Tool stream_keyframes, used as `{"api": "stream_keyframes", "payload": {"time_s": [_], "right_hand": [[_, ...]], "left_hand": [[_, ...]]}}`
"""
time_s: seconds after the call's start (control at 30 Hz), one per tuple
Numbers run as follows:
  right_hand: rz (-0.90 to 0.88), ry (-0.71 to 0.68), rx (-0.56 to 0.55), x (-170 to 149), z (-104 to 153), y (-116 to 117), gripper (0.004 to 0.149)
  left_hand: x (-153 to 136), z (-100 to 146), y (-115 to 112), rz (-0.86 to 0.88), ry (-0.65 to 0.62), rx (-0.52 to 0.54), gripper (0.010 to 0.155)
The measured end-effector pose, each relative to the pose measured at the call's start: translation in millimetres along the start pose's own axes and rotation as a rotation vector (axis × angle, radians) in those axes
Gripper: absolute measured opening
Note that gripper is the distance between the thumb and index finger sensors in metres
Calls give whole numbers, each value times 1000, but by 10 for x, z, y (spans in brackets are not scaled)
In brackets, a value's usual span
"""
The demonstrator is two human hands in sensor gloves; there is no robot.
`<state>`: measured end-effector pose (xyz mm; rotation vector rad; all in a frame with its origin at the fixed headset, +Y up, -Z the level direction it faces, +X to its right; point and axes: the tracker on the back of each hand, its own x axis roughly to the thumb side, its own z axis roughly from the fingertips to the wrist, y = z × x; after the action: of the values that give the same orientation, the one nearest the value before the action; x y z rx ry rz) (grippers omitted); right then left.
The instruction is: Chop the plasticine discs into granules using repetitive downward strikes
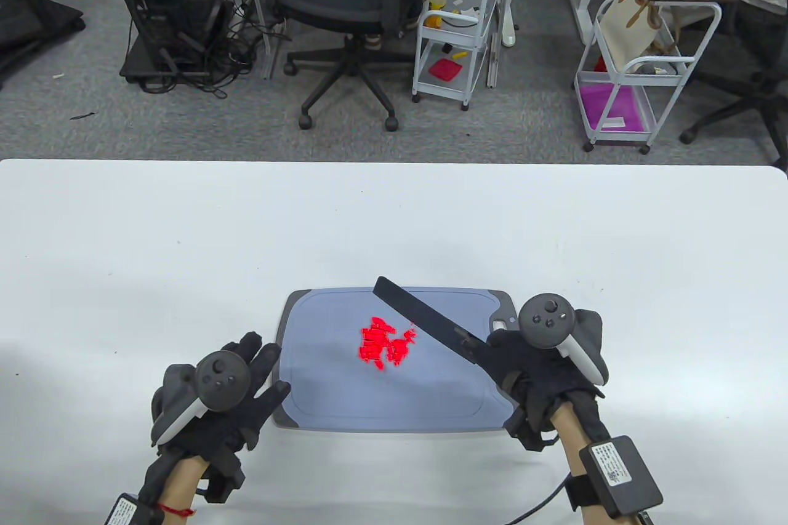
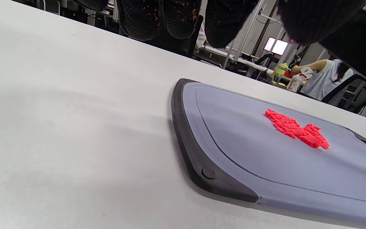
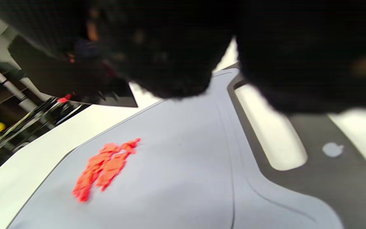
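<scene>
A flat patch of chopped red plasticine [image 1: 385, 345] lies in the middle of a grey-blue cutting board [image 1: 345, 402]; it also shows in the left wrist view [image 2: 297, 128] and the right wrist view [image 3: 105, 167]. My right hand [image 1: 529, 365] grips the handle of a black knife [image 1: 425, 319] at the board's right end. The blade is raised above the board and points up-left, just right of the plasticine. My left hand [image 1: 246, 377] lies flat with spread fingers at the board's left edge, fingertips on its rim.
The board's dark rim [image 2: 186, 149] and handle slot [image 3: 270, 127] sit on a white table [image 1: 184, 254]. Past the far table edge stand an office chair [image 1: 345, 2] and white wire carts [image 1: 452, 26].
</scene>
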<state>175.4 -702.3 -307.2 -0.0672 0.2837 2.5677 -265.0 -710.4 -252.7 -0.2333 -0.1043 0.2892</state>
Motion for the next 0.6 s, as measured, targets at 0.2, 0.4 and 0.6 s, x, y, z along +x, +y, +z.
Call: {"api": "stream_keyframes", "payload": {"time_s": [0.2, 0.4, 0.6], "right_hand": [[164, 100, -49, 68, -31, 290, 60], [291, 60, -68, 271, 89, 529, 57], [287, -2, -77, 441, 218, 646, 56]], "left_hand": [[-12, 5, 4, -7, 8, -5, 72], [2, 23, 18, -8, 1, 2, 72], [21, 48, 32, -8, -10, 8, 72]]}}
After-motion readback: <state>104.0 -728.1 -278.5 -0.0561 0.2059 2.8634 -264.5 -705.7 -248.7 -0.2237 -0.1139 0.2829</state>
